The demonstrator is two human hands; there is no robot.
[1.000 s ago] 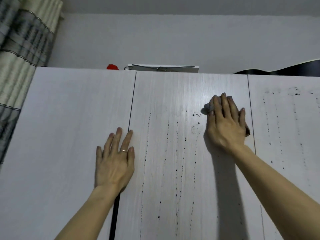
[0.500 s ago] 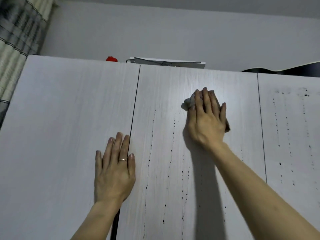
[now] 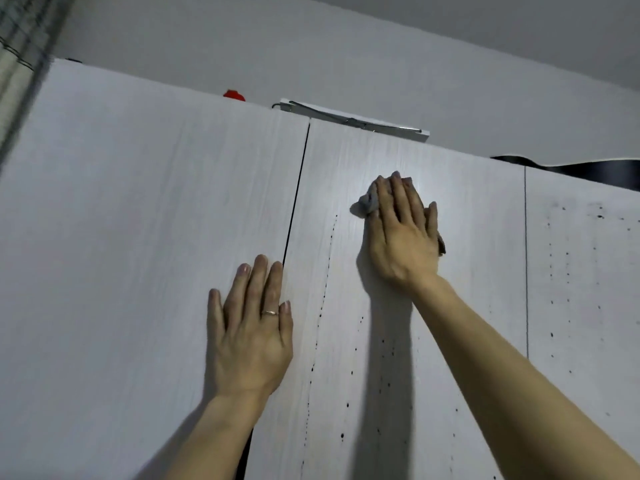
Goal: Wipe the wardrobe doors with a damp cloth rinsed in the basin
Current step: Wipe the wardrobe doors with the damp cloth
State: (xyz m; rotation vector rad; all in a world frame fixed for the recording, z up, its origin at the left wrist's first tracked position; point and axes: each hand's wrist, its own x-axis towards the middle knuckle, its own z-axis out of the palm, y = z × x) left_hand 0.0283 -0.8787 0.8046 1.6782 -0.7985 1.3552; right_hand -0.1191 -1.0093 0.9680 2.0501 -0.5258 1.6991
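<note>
Three pale wood-grain wardrobe doors fill the view: the left door [image 3: 138, 237], the middle door [image 3: 467, 220] and the right door [image 3: 585, 306]. Trails of dark drip spots run down the middle and right doors. My right hand [image 3: 403, 237] presses a grey cloth [image 3: 367, 202] flat against the upper part of the middle door with straight fingers; most of the cloth is hidden under the palm. My left hand [image 3: 251, 334], wearing a ring, lies flat on the left door beside the dark gap between the doors. No basin is in view.
On top of the wardrobe lie a red object [image 3: 233, 94], a flat white item with a metal hanger [image 3: 353, 121] and a dark object [image 3: 585, 169] at the right. A striped curtain [image 3: 20, 64] hangs at the far left. A white wall rises behind.
My right hand has slid the cloth leftward across the middle door, and the spots it passed over are gone. My left hand has stayed in place. The view has tilted up and to the right.
</note>
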